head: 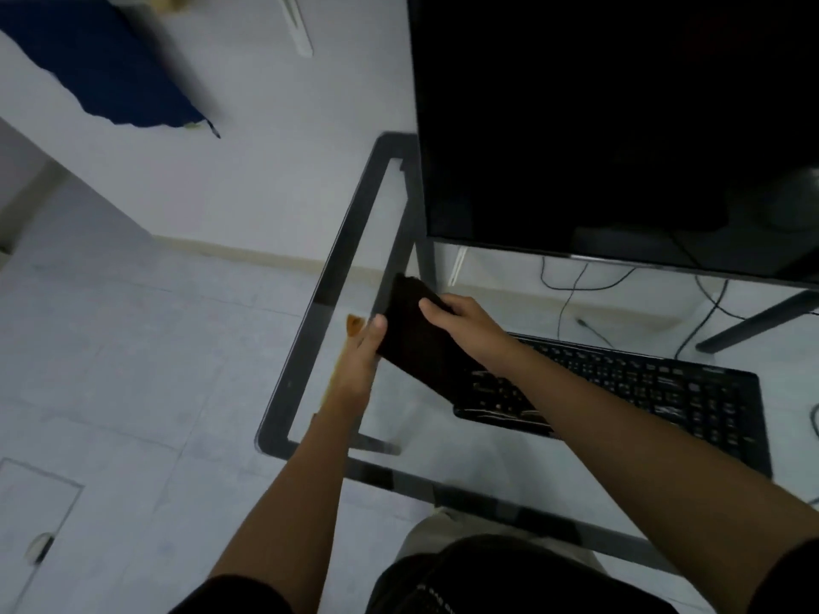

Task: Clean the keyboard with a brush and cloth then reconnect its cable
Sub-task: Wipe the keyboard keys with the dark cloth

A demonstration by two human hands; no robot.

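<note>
A black keyboard (656, 392) lies on the glass desk (310, 312) in front of a dark monitor. Both my hands hold a dark folded cloth (416, 339) over the desk's left part, just left of the keyboard. My left hand (361, 347) grips the cloth's left edge with the thumb on top. My right hand (465, 325) has its fingers on the cloth's upper right side, and its forearm crosses over the keyboard's left end. An orange-brown brush (353, 325) with a wooden handle lies partly hidden under my left hand.
A large black monitor (620, 126) stands at the back of the desk. Loose cables (571, 285) hang below the glass behind the keyboard. The black desk frame (390, 476) runs along the front edge. Tiled floor lies to the left.
</note>
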